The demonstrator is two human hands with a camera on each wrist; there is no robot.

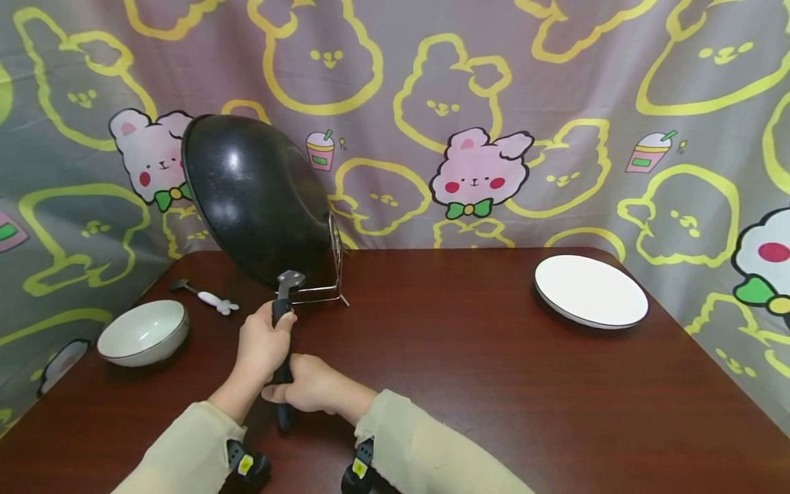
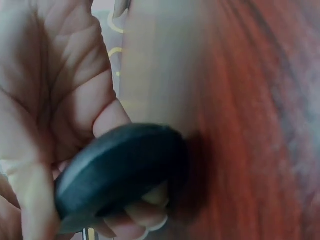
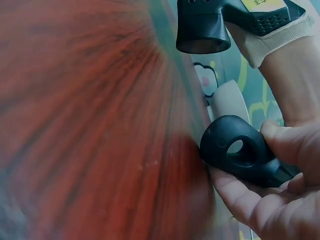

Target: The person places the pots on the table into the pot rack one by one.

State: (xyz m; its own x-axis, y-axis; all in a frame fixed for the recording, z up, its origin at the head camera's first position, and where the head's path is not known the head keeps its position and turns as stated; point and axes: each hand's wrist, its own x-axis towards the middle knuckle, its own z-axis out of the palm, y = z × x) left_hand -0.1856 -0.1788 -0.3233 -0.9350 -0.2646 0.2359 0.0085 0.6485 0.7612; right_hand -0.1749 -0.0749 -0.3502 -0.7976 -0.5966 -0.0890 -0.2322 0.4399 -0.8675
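Note:
A black-handled utensil [image 1: 284, 417] with a shiny metal head [image 1: 291, 278] stands between my two hands in the head view; its exact kind is unclear. Higher on the handle, near the metal neck, my left hand [image 1: 262, 341] grips it. My right hand [image 1: 316, 385] holds the handle lower down, thumb across the front. In the right wrist view the rounded handle end [image 3: 214, 142] shows a hole and lies between thumb and fingers. The left wrist view shows that black end [image 2: 125, 165] close up. Behind the metal head a large black wok [image 1: 247, 185] leans tilted, underside toward me.
A wire stand [image 1: 339, 267] supports the wok. To the left are a white bowl [image 1: 145, 350] and a small utensil with a white handle [image 1: 212, 300]. A white plate [image 1: 589, 291] lies at the far right of the brown table [image 1: 469, 384]. A patterned curtain [image 1: 395, 68] hangs behind.

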